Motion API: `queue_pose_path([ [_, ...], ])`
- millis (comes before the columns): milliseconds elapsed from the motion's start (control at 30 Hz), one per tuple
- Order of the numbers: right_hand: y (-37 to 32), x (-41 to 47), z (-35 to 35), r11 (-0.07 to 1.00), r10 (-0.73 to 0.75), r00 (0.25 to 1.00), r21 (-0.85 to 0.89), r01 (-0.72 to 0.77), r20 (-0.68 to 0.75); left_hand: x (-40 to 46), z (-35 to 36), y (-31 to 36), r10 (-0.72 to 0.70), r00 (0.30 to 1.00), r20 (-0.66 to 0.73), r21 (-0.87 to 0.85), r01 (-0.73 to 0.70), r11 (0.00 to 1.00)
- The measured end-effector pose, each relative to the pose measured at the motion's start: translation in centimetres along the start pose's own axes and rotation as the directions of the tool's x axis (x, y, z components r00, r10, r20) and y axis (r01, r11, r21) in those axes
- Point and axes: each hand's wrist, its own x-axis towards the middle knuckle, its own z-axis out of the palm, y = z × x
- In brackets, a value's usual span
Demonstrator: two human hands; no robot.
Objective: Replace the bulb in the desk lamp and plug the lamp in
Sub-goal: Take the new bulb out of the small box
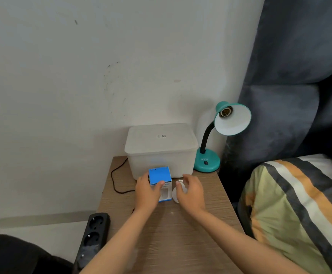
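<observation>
A teal desk lamp (pixel 207 162) stands at the back right of the wooden bedside table (pixel 171 234). Its shade (pixel 233 120) faces me and the socket inside is bare. My left hand (pixel 146 191) grips a blue and white bulb box (pixel 160 180) standing upright mid-table. Just right of the box a white bulb (pixel 176 195) lies on the table, screw base pointing away from me. My right hand (pixel 191 191) curves over the bulb with fingers apart, touching or nearly touching it. The lamp's black cord (pixel 114 180) loops along the table's left edge.
A lidded translucent white container (pixel 161 149) sits behind the box against the wall. A black power strip (pixel 92 237) leans at the table's left front corner. A bed with a striped cover (pixel 299 210) and a dark padded headboard (pixel 289 76) border the right side.
</observation>
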Motion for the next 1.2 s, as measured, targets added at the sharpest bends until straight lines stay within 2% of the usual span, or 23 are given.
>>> queue_pose_path([
  [100, -1.3, 0.5, 0.0, 0.997, -0.070, 0.996, 0.045, 0.067, 0.054, 0.1, 0.1, -0.4, -0.018, 0.999, -0.029, -0.019, 0.017, 1.000],
  [267, -2.7, 1.3, 0.4, 0.996, 0.031, 0.981, 0.079, -0.047, 0.194, 0.2, -0.1, -0.8, -0.008, 0.999, -0.043, -0.041, 0.006, 0.999],
  [433, -2.6, 1.6, 0.5, 0.980, 0.073, 0.971, 0.165, -0.112, 0.229, 0.3, -0.6, -1.3, 0.059, 0.998, -0.020, -0.091, -0.060, 0.994],
  [533, -2.5, 1.7, 0.3, 0.974, 0.068, 0.971, 0.196, -0.115, 0.231, 0.4, -1.0, -1.8, 0.101, 0.995, 0.021, -0.075, -0.100, 0.992],
  [667, -2.4, 1.8, 0.0, 0.971, 0.027, 0.967, 0.224, -0.086, 0.252, 0.8, -1.8, -2.1, 0.117, 0.982, 0.149, -0.078, -0.106, 0.991],
  [800, -2.3, 1.7, -0.2, 0.990, -0.020, 0.972, 0.139, -0.013, 0.235, 1.4, -2.7, -2.1, 0.072, 0.959, 0.274, -0.080, -0.052, 0.995],
  [933, -2.7, 2.2, -0.8, 0.976, -0.215, 0.961, 0.000, 0.218, 0.176, 1.8, -3.2, -1.9, 0.044, 0.921, 0.387, -0.111, 0.000, 0.994],
  [1000, -3.1, 2.8, -0.8, 0.957, -0.253, 0.936, -0.075, 0.279, 0.247, 1.9, -3.4, -1.9, 0.036, 0.904, 0.427, -0.115, 0.014, 0.993],
  [1200, -4.6, 4.5, -0.9, 0.925, -0.124, 0.847, -0.249, 0.287, 0.517, 2.2, -4.0, -1.8, 0.027, 0.858, 0.513, -0.084, 0.019, 0.996],
])
